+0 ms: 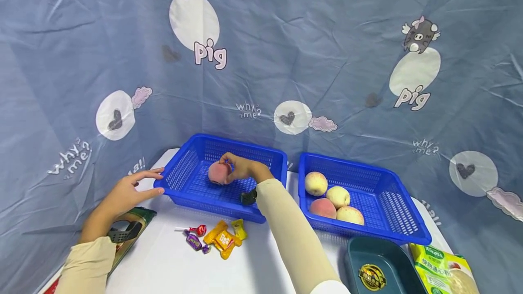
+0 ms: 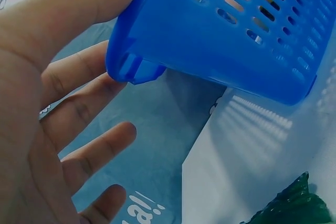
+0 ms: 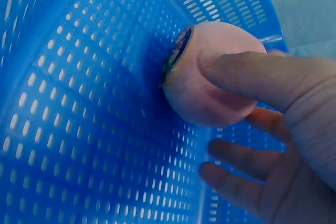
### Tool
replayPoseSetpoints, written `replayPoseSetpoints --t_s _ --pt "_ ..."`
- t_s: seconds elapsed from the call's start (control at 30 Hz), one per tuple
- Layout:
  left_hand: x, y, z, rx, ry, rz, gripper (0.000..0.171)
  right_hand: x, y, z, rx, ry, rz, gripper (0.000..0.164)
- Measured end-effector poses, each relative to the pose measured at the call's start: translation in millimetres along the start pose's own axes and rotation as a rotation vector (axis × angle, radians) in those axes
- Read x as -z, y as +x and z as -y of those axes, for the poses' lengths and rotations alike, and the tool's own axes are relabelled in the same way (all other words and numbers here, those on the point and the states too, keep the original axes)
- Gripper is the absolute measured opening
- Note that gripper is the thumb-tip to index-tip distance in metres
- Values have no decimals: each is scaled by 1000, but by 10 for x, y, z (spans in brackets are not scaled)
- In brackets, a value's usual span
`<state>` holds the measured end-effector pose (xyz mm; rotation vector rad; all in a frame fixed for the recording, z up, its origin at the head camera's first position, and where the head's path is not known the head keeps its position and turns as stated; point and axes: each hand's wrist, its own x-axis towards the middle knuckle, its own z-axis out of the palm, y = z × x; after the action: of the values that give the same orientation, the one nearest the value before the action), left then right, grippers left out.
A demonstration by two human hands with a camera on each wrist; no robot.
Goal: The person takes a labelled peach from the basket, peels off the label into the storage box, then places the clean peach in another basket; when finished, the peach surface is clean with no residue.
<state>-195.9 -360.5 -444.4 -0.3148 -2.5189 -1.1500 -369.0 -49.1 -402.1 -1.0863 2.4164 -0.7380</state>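
In the left blue basket [image 1: 229, 198], my right hand [image 1: 243, 167] grips a pink peach [image 1: 218, 173] between thumb and fingers. The right wrist view shows the peach [image 3: 215, 98] close to the perforated basket floor, with a dark, colourful patch on its underside. My left hand [image 1: 126, 192] is at the left end of that same basket. Its thumb and straight forefingers touch the rim [image 2: 126, 51], while the other fingers stretch out loosely in the left wrist view.
Another blue basket [image 1: 392, 185] on the right holds several peaches [image 1: 337, 197]. Several wrapped sweets [image 1: 224, 239] and a lollipop [image 1: 200, 230] lie in front of the left basket. Near the right are a dark green tray [image 1: 351, 257] and a Knorr packet [image 1: 443, 269]. A green packet [image 1: 140, 217] lies beneath my left arm.
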Motion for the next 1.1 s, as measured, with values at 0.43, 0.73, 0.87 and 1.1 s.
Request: replayPoseSetpoints --t_s 0.43,0.73,0.87,1.1 --pt "-16 -32 5 -2 -6 -28 33 -37 -39 -63 13 -65 -4 60" --pt "-24 -20 -32 -2 -24 -11 34 -62 -78 -64 29 5 -1 48" --pt "-33 -19 -42 5 -23 0 34 -34 -163 -69 -2 62 47 42" --pt "3 -24 -36 21 -15 -1 36 191 -453 -9 23 181 59 43"
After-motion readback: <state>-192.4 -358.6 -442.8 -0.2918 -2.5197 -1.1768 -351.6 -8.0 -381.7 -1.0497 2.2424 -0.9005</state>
